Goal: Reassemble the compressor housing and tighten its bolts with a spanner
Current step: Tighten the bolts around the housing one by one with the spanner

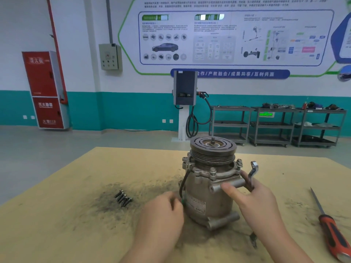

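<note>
Since only the head view is given, everything below comes from it. Standing upright on its rear end, the compressor [209,184] sits just right of the table's middle, its grooved pulley [213,149] uppermost. It looks like a cast metal body: heavy, rigid, not fragile, with dull greasy faces that may slip under a palm. The mounting lugs and the flange under the pulley look like the surest places to take hold; the black wire [182,184] down its 9 o'clock side is best left alone.

At 7 o'clock of the housing, the left hand [161,215] is curled against its lower wall by the green wire end; whether it pinches the wire or only steadies the body, I cannot tell. At 4 o'clock, the right hand [254,201] grasps the spanner [252,172], whose ring end stands up at 3 o'clock of the pulley, while its thumb presses on the upper lug [226,185]. Bolts already sit in the flange; I judge tightening to be the step in hand.

Loose bolts [123,198] lie bunched at 9 o'clock, well apart. A red-handled screwdriver [331,228] lies at 4 o'clock near the edge.

Yellowish board covers the table [76,186], smeared with dark grime. Beyond are a grey floor, a teal-banded wall, a red fire cabinet [44,88], a charging unit [185,88] and metal shelf carts [275,124].
</note>
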